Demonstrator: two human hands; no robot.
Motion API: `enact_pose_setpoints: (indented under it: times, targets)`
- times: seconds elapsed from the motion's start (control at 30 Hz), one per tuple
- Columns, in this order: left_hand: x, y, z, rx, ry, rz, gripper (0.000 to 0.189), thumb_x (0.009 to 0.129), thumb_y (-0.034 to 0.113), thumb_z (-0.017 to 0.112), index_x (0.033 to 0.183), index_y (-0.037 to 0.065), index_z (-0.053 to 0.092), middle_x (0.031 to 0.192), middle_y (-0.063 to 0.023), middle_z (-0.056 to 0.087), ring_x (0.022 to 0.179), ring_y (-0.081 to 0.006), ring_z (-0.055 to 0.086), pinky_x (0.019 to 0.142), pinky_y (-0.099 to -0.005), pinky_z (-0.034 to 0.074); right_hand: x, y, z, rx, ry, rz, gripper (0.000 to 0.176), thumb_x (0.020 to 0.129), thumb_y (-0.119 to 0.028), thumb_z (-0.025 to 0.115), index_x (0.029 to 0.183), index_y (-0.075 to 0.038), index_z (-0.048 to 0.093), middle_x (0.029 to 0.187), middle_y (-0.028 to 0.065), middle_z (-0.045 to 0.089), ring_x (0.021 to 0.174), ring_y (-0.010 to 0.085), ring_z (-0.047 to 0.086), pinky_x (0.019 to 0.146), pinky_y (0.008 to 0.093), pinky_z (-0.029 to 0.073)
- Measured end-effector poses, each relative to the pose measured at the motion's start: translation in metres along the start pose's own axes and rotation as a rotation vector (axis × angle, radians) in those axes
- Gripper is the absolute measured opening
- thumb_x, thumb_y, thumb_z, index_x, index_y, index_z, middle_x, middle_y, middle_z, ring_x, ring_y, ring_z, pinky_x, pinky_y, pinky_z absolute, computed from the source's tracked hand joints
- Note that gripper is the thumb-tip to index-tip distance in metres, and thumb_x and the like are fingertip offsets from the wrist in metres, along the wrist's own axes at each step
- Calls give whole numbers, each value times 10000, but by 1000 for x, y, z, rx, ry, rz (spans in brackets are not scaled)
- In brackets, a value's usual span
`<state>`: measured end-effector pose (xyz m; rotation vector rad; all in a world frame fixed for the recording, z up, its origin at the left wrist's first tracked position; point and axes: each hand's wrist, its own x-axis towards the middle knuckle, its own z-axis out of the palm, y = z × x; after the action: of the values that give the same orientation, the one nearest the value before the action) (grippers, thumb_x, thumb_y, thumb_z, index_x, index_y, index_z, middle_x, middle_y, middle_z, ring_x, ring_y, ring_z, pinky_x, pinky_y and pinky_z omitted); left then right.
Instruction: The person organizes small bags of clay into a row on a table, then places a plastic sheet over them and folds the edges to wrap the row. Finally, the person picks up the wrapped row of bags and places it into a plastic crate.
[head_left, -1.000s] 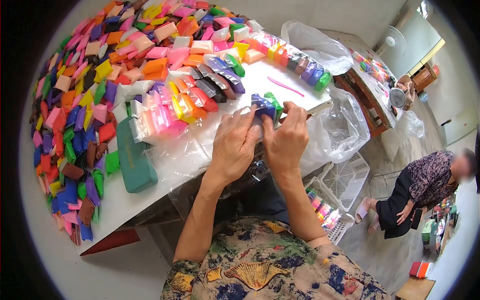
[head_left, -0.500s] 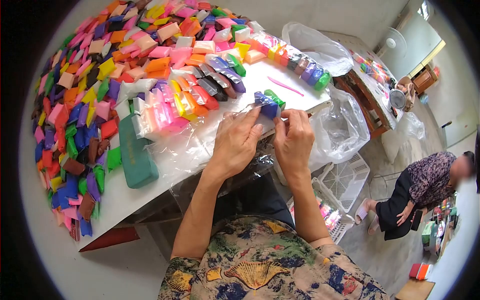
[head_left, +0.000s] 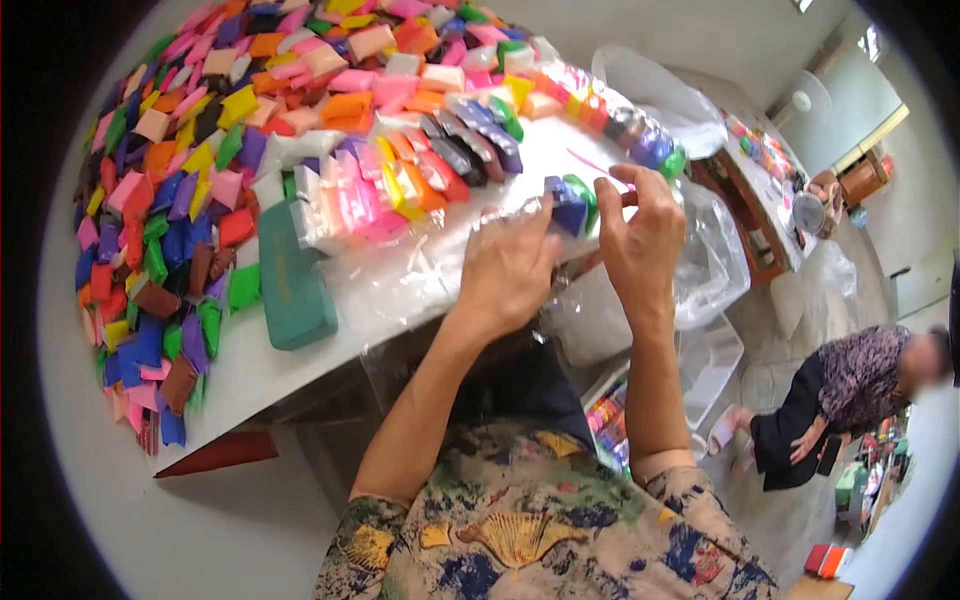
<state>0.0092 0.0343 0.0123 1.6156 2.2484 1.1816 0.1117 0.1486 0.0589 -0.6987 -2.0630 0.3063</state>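
My left hand [head_left: 508, 268], blurred by motion, lies over clear plastic film [head_left: 425, 262], its index finger stretched out beside a blue packet [head_left: 567, 205]. A green packet [head_left: 582, 198] stands against the blue one, on its right. My right hand [head_left: 648, 228] is raised just right of these packets, thumb and index finger apart with nothing visible between them. Behind its fingers, a thin pink tool [head_left: 583, 159] lies on the white table. Left of my hands, a wrapped row of colored packets [head_left: 385, 190] rests beside a green case [head_left: 295, 280].
A large heap of colored packets [head_left: 185, 200] covers the table's left and back. A wrapped row [head_left: 610, 115] lies at the far edge. Clear bags [head_left: 715, 265] hang at the right, above a white basket [head_left: 710, 365]. A person [head_left: 840, 410] sits at the right.
My right hand has moved away from the blue packet, up and to the right towards the pink tool. My left hand stays near the packet. The whole view has shifted slightly.
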Motion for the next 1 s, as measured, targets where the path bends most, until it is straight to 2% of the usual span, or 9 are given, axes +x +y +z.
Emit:
enact_pose_setpoints:
  times: [0.13,0.27,0.37,0.47,0.5,0.6,0.7,0.8,1.0]
  targets:
    - [1,1,-2,49,20,38,492,1004,256,438,1422,-2,460,1377,-209,557,1273,-368,522,1138,-523,297,37,-13,4,126,-68,-94,155,882,-129,662,948,11,668,915,171,691,709,270,693,663,402,505]
    - [-1,0,1,22,44,40,488,1003,260,445,1411,-6,472,1376,-214,558,1275,-356,527,1136,-518,300,75,-26,31,101,-316,-104,378,833,-372,709,860,5,697,828,161,708,766,323,697,727,422,523]
    - [-1,-6,6,21,70,92,481,1001,258,447,1403,-5,480,1375,-221,557,1277,-356,527,1136,-504,303,84,-37,52,-92,-441,-88,468,772,-484,762,881,-29,747,818,136,722,776,260,706,714,396,526]
    - [-1,-10,9,26,87,114,474,997,257,452,1385,-12,491,1375,-226,554,1283,-353,524,1137,-490,302,88,-37,66,-161,-657,-10,490,735,-542,770,805,-56,761,767,122,713,776,245,699,719,388,521]
    - [-1,-9,9,37,85,108,471,995,255,453,1377,-16,495,1372,-228,556,1282,-352,524,1138,-489,299,91,-35,67,-119,-747,36,452,734,-512,772,767,-61,764,734,112,705,750,243,693,709,386,520]
    - [0,-9,8,45,84,106,465,989,248,456,1367,-19,496,1361,-233,562,1281,-351,524,1137,-499,289,92,-19,78,-62,-706,15,383,724,-438,755,771,-58,766,727,124,702,732,261,690,707,390,523]
    - [-1,-8,9,29,79,104,464,987,244,457,1368,-19,492,1350,-239,568,1276,-353,526,1139,-510,278,95,-25,71,-161,-733,-43,334,699,-361,722,790,-43,762,768,152,711,722,296,686,706,398,528]
    - [-2,-4,4,22,71,87,464,986,244,457,1368,-19,491,1346,-241,569,1274,-355,527,1140,-511,274,91,-34,70,-215,-690,-102,275,659,-302,679,696,-34,730,725,174,702,742,325,702,724,418,536]
    - [-1,-11,10,29,109,110,452,984,235,460,1358,-15,512,1338,-225,582,1270,-354,530,1134,-503,289,83,-35,68,-332,-542,-192,310,687,-301,667,800,-19,729,794,203,705,784,347,700,744,440,531]
